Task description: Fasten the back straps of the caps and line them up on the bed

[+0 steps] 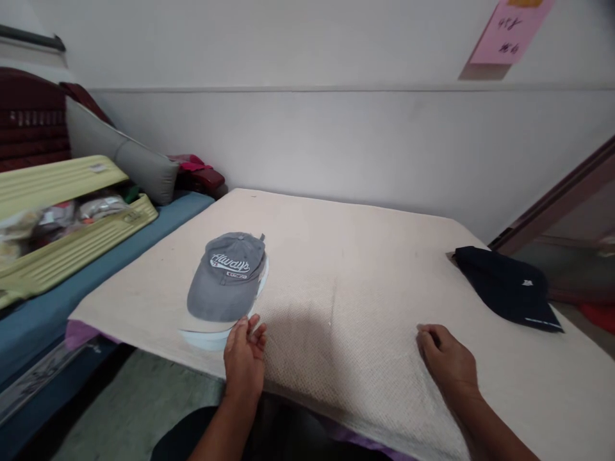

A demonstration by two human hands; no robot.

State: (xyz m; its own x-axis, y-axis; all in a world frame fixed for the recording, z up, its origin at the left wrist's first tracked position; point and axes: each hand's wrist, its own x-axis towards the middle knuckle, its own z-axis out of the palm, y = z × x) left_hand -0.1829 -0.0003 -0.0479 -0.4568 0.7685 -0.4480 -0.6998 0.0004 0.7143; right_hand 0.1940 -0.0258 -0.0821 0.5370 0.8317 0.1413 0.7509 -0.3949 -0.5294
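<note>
The left hand [245, 358], fingers loosely open, is at the grey cap's [228, 272] brim, while the right hand [451, 358], fingers curled closed, is over the desk [375, 282] near the navy cap [502, 282]

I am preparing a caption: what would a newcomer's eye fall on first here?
Probably the grey fabric cap with white lettering, on the left of the cream-covered table, near the left hand. Next comes the dark navy fabric cap at the table's right side, then the rectangular pink paper note high on the white wall.
</note>
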